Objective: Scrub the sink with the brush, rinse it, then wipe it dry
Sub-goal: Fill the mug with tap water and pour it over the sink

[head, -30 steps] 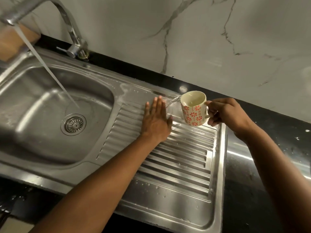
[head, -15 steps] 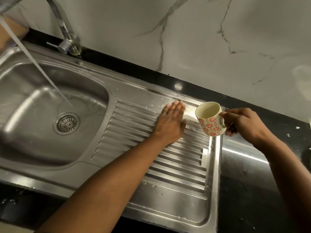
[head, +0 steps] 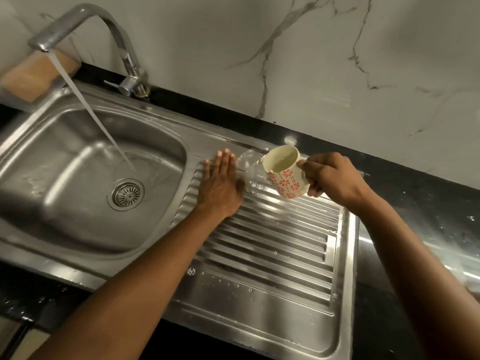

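A steel sink (head: 65,229) fills the left, its bowl wet around the round drain (head: 127,194). The faucet (head: 85,19) runs a stream of water into the bowl. To the right lies the ribbed drainboard (head: 272,245). My left hand (head: 220,188) rests flat, fingers spread, on the drainboard's top left corner. My right hand (head: 330,178) grips the handle of a cream mug with red flowers (head: 285,172), tilted left, and water spills from it onto the drainboard beside my left hand. No brush or cloth is in view.
A black countertop (head: 415,203) borders the sink at the back and right, wet and speckled with drops. A marbled white wall (head: 311,61) rises behind. A wooden block (head: 33,74) sits at the far left behind the faucet spout.
The mug has tipped left again and pours water onto the drainboard. My left hand has slid left along the top of the drainboard. The view has shifted, bringing the faucet into frame.
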